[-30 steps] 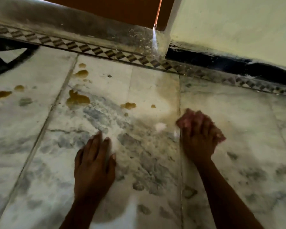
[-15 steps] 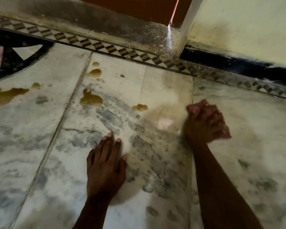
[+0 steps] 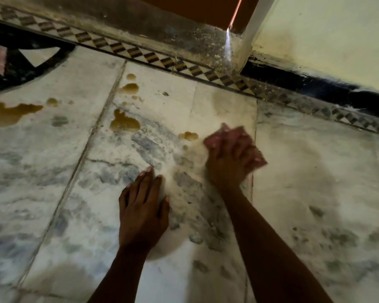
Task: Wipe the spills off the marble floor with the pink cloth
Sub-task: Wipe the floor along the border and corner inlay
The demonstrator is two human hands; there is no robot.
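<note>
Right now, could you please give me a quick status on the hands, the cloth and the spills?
Right hand pressing pink cloth to floor. Left hand flat, empty. Nearest spill beside cloth; larger spills unwiped. Nothing in the way.

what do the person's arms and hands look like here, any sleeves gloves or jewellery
Both arms are bare as far as the frame shows: no sleeves, gloves or watch in view. The left hand shows short, pale fingernails and no rings. The right hand is motion-blurred, so small details such as rings cannot be made out there; its forearm is bare too.
</note>
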